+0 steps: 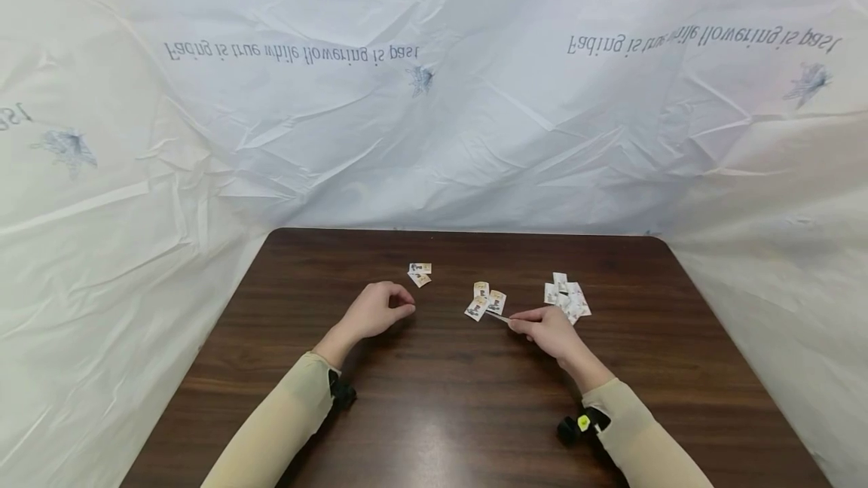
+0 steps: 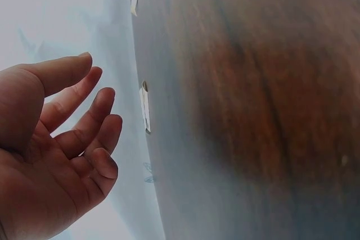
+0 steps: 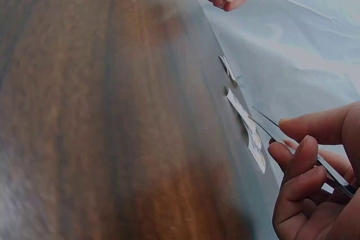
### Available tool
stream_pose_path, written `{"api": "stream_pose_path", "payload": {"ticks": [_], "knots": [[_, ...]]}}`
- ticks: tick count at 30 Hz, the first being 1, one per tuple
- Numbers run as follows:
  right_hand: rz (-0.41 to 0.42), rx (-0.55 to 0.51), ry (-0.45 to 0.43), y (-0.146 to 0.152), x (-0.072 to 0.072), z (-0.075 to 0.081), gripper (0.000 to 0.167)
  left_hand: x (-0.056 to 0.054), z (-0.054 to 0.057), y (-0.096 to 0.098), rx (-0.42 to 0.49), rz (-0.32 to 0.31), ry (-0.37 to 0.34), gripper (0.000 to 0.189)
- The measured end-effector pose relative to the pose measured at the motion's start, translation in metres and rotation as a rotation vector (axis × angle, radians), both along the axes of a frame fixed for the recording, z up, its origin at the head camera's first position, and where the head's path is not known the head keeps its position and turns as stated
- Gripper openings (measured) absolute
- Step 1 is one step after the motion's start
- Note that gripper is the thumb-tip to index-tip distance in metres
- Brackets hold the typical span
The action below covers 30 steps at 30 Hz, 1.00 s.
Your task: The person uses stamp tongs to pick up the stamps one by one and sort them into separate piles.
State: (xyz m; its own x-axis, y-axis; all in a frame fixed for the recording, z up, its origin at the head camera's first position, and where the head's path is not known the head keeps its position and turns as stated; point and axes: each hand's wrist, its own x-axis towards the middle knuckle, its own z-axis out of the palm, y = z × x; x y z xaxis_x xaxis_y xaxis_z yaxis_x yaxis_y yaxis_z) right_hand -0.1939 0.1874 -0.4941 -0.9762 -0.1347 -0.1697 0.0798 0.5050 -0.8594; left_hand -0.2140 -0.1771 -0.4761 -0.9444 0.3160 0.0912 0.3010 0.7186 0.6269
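Observation:
My right hand (image 1: 552, 331) holds a pair of slim metal tweezers (image 3: 337, 181) between thumb and fingers, their two prongs apart at the tips. In the head view the tweezer tips are right at the lower edge of the middle group of small printed paper pieces (image 1: 478, 308), several of which overlap. Left of them my left hand (image 1: 376, 311) hovers with loosely bent fingers and nothing in its grasp, as the left wrist view also shows. Just beyond its fingertips lie two more printed pieces (image 1: 420, 268), one partly over the other.
A looser pile of several small white printed pieces (image 1: 578, 300) lies just beyond my right hand. The dark wooden table (image 1: 434, 382) ends at the back against a creased white curtain (image 1: 434, 141) with printed lettering, which also hangs along both sides.

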Motion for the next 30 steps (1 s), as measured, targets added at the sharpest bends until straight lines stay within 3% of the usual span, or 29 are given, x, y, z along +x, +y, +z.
{"api": "stream_pose_path", "payload": {"ticks": [15,25,30], "knots": [[0.008,-0.002,-0.006,-0.004,-0.009,0.005,0.029,0.001,0.001,-0.005,-0.005,0.017,-0.009,0.009],[0.081,0.017,0.041,-0.016,-0.024,0.006,0.032,-0.01,-0.003,-0.009,-0.014,0.036,-0.004,0.007],[0.139,0.038,0.055,-0.029,-0.034,0.007,0.032,-0.021,-0.004,-0.005,-0.039,0.054,-0.014,0.006]]}}
